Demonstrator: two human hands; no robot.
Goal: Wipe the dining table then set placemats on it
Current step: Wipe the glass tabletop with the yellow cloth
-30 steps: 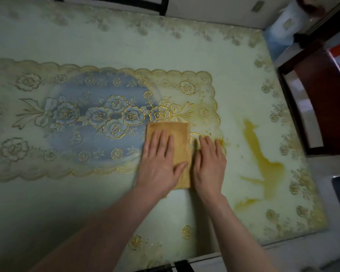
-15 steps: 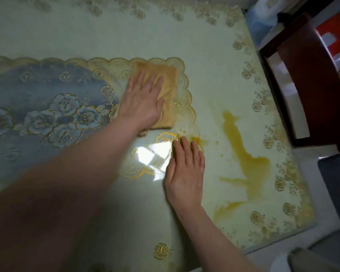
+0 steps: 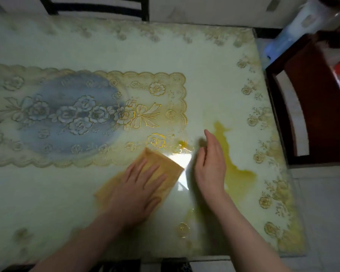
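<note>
The dining table has a pale green glossy top with gold flower trim. A floral panel with a blue oval lies across its middle. My left hand presses flat on a folded tan cloth near the table's front, just below that panel. To the right of the cloth my right hand is raised on its edge, fingers straight, holding nothing. A yellow spill spreads right of my right hand, with a small yellow spot near the panel's corner.
A dark red wooden chair stands at the table's right side. Another dark chair back shows at the far side. A blue and white object sits past the far right corner.
My left hand has dragged the cloth from the panel's far right corner back toward me to the front. My right hand has lifted off the table and turned on its edge.
</note>
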